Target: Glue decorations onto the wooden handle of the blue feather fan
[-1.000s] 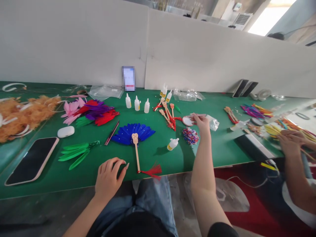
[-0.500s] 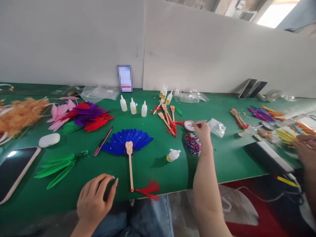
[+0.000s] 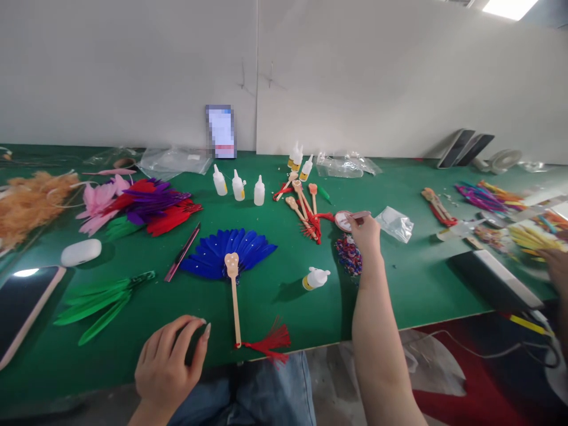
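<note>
Bright green feathers [image 3: 100, 300] lie on the dark green tabletop [image 3: 275, 269]. The left hand [image 3: 171, 358] rests near the front edge, fingers loosely curled, thumb apart, holding nothing. To its right lies a blue feather fan with a pale wooden handle [image 3: 232, 264], a red tassel [image 3: 274, 341] at the handle's lower end. A white plastic bottle [image 3: 316, 278] sits apart from it. Next come a small round white dish [image 3: 342, 220] and, just nearer, a multicoloured bead heap [image 3: 348, 254]. The right hand [image 3: 366, 229] pinches a slim pale-pink tool [image 3: 361, 214] at the dish; a crumpled clear plastic bag [image 3: 396, 223] lies beside it.
</note>
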Demonstrator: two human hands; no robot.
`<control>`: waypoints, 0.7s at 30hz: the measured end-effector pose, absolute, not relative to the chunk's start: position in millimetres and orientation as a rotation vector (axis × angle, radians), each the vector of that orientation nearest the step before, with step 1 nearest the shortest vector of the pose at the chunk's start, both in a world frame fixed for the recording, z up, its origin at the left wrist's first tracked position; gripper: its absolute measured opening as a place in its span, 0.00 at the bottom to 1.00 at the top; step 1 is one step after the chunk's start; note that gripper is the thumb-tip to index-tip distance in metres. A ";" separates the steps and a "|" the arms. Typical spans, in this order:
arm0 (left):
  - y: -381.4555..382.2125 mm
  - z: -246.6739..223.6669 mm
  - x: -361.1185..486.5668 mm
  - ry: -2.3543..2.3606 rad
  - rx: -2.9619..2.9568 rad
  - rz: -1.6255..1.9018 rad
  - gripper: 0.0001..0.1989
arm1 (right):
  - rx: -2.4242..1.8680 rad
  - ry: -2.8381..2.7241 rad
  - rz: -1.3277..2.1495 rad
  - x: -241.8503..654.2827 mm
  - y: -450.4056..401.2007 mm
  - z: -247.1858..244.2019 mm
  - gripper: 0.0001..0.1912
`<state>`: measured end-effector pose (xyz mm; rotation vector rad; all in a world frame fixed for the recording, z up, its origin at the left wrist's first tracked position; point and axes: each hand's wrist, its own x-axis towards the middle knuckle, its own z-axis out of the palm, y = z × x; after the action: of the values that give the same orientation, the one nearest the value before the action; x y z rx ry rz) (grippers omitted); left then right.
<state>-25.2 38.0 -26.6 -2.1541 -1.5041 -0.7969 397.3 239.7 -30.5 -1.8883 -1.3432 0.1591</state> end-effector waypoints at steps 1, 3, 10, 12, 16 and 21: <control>37.9 -26.4 -25.0 -1.506 -2.156 -0.796 0.07 | -1.893 -1.346 0.155 396.8 239.6 -30.9 0.13; 37.9 -25.8 -24.4 -1.506 -2.160 -0.794 0.07 | -1.899 -1.352 0.148 396.4 239.7 -31.5 0.12; 37.6 -25.8 -24.6 -1.495 -2.165 -0.788 0.07 | -1.897 -1.373 0.117 397.1 241.2 -33.1 0.13; 38.0 -25.7 -24.4 -1.485 -2.160 -0.801 0.07 | -1.892 -1.364 0.106 396.6 241.7 -33.6 0.13; 39.5 -24.7 -22.6 -1.459 -2.149 -0.827 0.07 | -1.871 -1.322 0.081 395.4 241.2 -31.8 0.13; 38.8 -24.7 -22.1 -1.468 -2.138 -0.833 0.07 | -1.810 -1.269 0.050 395.1 236.4 -22.4 0.15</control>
<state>-22.1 38.8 -24.7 -2.1383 -1.4677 -0.8331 395.1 236.4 -22.4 -1.8096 -1.2694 0.0505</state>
